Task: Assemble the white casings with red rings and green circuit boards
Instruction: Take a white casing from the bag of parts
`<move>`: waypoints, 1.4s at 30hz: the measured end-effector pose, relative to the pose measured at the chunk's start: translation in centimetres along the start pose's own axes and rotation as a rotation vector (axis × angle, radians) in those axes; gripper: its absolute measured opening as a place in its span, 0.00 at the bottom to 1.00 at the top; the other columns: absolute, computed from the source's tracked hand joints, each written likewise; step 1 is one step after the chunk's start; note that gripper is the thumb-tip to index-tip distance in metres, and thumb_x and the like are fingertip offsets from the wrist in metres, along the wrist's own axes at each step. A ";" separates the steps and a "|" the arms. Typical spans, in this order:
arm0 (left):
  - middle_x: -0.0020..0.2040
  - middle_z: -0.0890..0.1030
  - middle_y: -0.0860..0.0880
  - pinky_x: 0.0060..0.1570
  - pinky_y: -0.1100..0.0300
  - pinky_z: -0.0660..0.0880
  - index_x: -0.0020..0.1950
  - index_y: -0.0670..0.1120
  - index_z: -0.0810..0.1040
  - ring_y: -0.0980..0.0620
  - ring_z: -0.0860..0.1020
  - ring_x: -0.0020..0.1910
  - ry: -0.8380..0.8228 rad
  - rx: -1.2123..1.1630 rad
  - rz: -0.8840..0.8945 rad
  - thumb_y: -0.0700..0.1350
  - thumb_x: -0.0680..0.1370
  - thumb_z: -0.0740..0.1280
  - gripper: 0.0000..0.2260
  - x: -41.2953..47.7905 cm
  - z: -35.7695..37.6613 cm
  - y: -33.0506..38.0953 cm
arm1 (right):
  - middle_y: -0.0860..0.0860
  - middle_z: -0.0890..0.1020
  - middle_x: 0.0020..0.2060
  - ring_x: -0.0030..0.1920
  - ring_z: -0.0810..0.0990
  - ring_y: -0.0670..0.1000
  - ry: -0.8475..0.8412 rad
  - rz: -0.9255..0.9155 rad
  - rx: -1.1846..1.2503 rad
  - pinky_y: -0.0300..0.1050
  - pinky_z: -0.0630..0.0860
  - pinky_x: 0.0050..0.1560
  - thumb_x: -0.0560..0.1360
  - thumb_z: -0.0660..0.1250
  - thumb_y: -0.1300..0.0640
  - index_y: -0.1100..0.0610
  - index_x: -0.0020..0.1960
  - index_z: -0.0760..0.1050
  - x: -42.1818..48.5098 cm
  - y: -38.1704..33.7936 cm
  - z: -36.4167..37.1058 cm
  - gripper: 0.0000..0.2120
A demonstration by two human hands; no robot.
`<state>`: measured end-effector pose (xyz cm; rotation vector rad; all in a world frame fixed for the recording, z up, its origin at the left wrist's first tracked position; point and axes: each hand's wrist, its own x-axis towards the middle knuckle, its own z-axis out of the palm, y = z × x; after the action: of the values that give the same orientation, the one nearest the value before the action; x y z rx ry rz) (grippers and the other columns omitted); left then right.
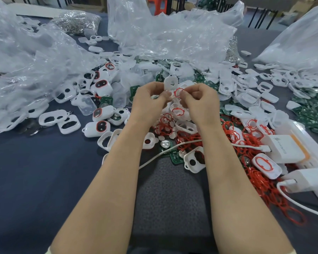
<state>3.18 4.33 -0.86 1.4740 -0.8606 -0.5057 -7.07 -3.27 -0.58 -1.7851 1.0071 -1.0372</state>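
Above the bench's middle, the left hand (150,98) pinches a white casing (168,84) upright while the right hand (198,99) pinches a thin red ring (178,92) against its opening. Held this lightly, the floppy ring could twist or spring out of its groove — uneven pressure would do it. Loose red rings (261,182), green circuit boards (308,114) and crumpled plastic bags (172,33) lie around.
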 end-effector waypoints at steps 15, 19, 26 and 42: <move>0.45 0.84 0.50 0.48 0.65 0.79 0.55 0.46 0.78 0.61 0.82 0.41 -0.076 0.015 -0.001 0.41 0.80 0.64 0.05 -0.2 0.3 0.2 | 0.50 0.82 0.35 0.39 0.83 0.50 -0.003 -0.048 -0.070 0.50 0.80 0.48 0.75 0.70 0.58 0.55 0.41 0.78 -0.1 0.0 0.2 0.04; 0.44 0.82 0.53 0.50 0.64 0.79 0.52 0.49 0.76 0.59 0.81 0.43 -0.049 0.017 0.007 0.41 0.80 0.64 0.03 -0.3 0.5 0.3 | 0.50 0.82 0.35 0.38 0.83 0.50 -0.003 -0.026 -0.049 0.51 0.80 0.48 0.75 0.70 0.58 0.53 0.39 0.77 0.0 0.1 0.1 0.06; 0.43 0.83 0.54 0.51 0.62 0.78 0.54 0.48 0.77 0.63 0.81 0.40 -0.017 0.022 -0.014 0.41 0.80 0.64 0.04 -0.4 0.5 0.2 | 0.49 0.82 0.34 0.37 0.83 0.49 -0.006 -0.018 -0.030 0.49 0.81 0.47 0.74 0.71 0.57 0.51 0.38 0.76 -0.1 0.0 0.0 0.08; 0.50 0.84 0.47 0.55 0.58 0.78 0.57 0.43 0.77 0.54 0.82 0.49 -0.037 0.178 0.018 0.46 0.78 0.69 0.11 -0.5 0.8 0.5 | 0.53 0.82 0.37 0.40 0.81 0.51 0.010 -0.060 -0.160 0.42 0.76 0.43 0.75 0.69 0.58 0.57 0.42 0.78 -0.1 0.0 0.4 0.04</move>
<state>2.17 4.23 -0.56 1.6211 -0.9674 -0.4533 -6.71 -3.06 -0.76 -1.9519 1.0745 -1.0273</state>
